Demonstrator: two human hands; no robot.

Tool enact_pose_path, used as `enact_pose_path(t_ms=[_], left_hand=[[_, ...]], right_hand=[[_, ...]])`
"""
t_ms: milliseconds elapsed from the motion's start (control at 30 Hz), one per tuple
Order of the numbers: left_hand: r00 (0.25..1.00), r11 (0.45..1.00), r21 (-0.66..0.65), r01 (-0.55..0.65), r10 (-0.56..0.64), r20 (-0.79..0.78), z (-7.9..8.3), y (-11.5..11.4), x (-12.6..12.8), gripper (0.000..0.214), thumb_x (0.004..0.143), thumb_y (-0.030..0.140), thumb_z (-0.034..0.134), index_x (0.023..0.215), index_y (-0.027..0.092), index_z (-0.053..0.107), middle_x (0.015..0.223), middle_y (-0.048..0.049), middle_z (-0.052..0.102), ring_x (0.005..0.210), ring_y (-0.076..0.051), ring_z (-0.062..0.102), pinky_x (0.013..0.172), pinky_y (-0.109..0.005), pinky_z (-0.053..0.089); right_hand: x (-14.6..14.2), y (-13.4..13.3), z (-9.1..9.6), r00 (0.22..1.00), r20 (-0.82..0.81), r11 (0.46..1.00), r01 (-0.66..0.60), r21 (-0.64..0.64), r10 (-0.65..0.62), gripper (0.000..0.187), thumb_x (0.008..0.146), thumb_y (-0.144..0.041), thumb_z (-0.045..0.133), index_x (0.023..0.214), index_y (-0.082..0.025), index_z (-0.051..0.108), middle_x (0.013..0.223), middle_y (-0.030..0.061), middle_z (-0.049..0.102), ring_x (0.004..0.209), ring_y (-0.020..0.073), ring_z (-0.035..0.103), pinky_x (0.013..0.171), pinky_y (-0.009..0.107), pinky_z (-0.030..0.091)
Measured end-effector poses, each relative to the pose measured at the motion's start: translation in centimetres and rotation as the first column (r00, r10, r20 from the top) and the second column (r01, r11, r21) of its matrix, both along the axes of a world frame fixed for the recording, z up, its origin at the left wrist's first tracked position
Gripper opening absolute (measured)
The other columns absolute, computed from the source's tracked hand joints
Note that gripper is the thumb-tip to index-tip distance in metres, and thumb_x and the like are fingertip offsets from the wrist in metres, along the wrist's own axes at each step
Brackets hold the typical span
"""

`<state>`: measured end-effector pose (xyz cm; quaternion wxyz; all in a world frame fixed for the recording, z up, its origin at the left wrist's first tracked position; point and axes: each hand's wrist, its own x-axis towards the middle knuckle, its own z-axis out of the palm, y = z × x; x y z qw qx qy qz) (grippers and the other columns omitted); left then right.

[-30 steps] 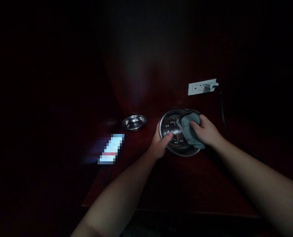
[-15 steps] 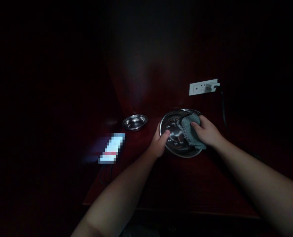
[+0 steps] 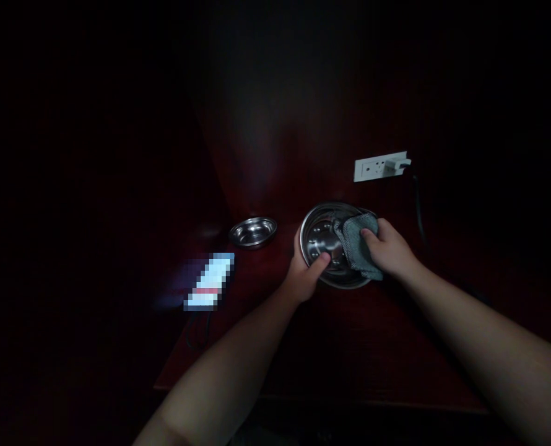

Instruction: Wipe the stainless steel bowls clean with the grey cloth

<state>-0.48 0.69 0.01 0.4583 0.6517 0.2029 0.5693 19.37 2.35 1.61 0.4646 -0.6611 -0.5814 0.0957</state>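
Note:
A shiny metal bowl (image 3: 322, 238) is tilted toward me above the dark red table. My left hand (image 3: 306, 272) grips its left side, with the thumb over the rim and the fingers behind the wall. In my right hand (image 3: 389, 248) is a grey-green cloth (image 3: 360, 243), folded over the bowl's right rim and reaching inside. The right thumb presses on the cloth; the other fingers are hidden behind it and the bowl. To the left, a smaller metal bowl (image 3: 253, 231) rests on the table.
A lit phone (image 3: 210, 282), its screen blurred out, lies at the left of the table (image 3: 350, 365), with a thin cable below it. On the back wall is a white socket (image 3: 380, 166) holding a plug, whose dark cord hangs down. The surroundings are very dark.
The bowl has turned slightly in my hands and its rim sits a little higher. My left thumb reaches further inside it. The cloth stays on the right rim.

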Motion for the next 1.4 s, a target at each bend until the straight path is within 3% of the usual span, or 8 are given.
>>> enact_pose_path(t_ms=[467,733,1400], left_hand=[[0.999,0.999,-0.017,-0.033,0.033,0.034,0.12,0.29,-0.01,0.063,0.081,0.038,0.061,0.134,0.020,0.032,0.135,-0.0127,0.047,0.125,-0.026,0.045,0.110,-0.045,0.027],[0.999,0.999,-0.018,-0.032,0.033,0.042,0.15,0.39,-0.08,0.062,0.082,0.038,0.061,0.134,0.020,0.033,0.137,-0.0112,0.046,0.126,-0.024,0.044,0.110,-0.040,0.028],[0.998,0.998,-0.043,-0.043,0.045,0.053,0.42,0.54,-0.30,0.056,0.082,0.040,0.059,0.130,0.020,0.040,0.133,-0.0099,0.050,0.124,-0.024,0.046,0.109,-0.040,0.030]], right_hand=[[-0.05,-0.11,-0.09,0.998,0.047,0.999,-0.040,0.005,0.040,0.012,0.080,-0.035,0.046,0.080,-0.023,0.044,0.079,0.0058,0.060,0.076,0.0245,0.059,0.067,0.036,0.044],[0.04,-0.02,-0.34,0.996,0.074,0.997,-0.048,0.052,0.044,0.012,0.080,-0.035,0.047,0.077,-0.024,0.042,0.074,0.0044,0.059,0.073,0.0241,0.058,0.064,0.036,0.045],[0.07,-0.13,-0.25,0.995,0.079,0.996,-0.063,0.059,0.059,0.012,0.080,-0.035,0.047,0.080,-0.024,0.044,0.078,0.0053,0.060,0.074,0.0242,0.058,0.066,0.036,0.046]])
